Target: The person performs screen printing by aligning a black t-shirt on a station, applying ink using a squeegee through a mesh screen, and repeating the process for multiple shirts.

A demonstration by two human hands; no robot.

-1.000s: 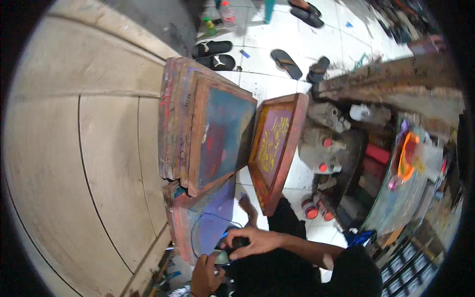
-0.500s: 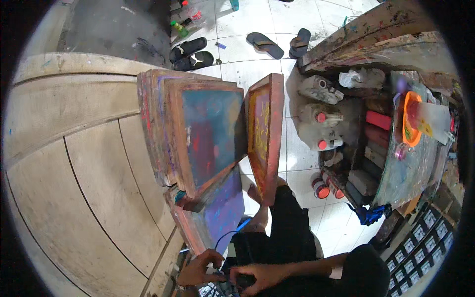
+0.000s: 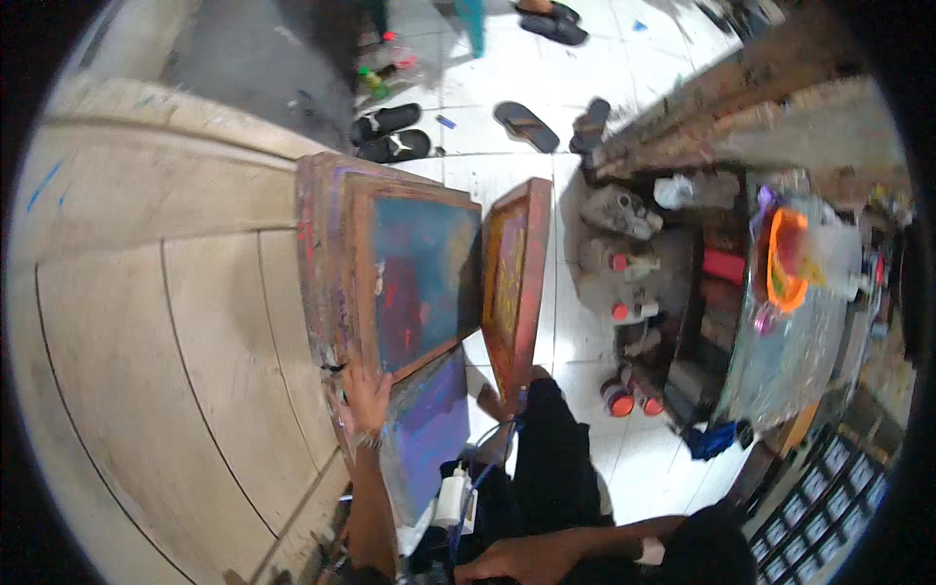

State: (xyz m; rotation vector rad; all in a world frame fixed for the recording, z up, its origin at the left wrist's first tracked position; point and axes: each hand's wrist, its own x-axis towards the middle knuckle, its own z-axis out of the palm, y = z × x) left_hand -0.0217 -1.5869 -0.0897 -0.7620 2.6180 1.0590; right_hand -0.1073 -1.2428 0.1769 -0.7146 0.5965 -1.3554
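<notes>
My left hand (image 3: 366, 400) reaches to the lower corner of a stack of wooden-framed printing screens (image 3: 424, 283), its fingers stretched out over the frame edge. The top screen has a dark teal mesh with red stains. Just below it lies another screen with a purple surface (image 3: 429, 419). At the bottom edge my right hand (image 3: 522, 561) rests across my lap with fingers curled; what they hold, if anything, is hidden. A white bottle-like object (image 3: 451, 497) and a thin blue cable (image 3: 478, 478) are near it. A separate screen (image 3: 517, 283) stands tilted beside the stack, with yellow-stained mesh.
Pale wooden boards (image 3: 175, 341) lie along the left. To the right, a cluttered shelf unit holds a glass-like top (image 3: 790, 361) with an orange tray (image 3: 785, 258). Red-lidded jars (image 3: 617, 398) stand on the tiles. Sandals (image 3: 526, 127) and bottles (image 3: 372, 83) lie farther off.
My left hand has left my lap, where it was close to my right hand, and moved up to the screens' corner. The white object now shows. My view has shifted slightly.
</notes>
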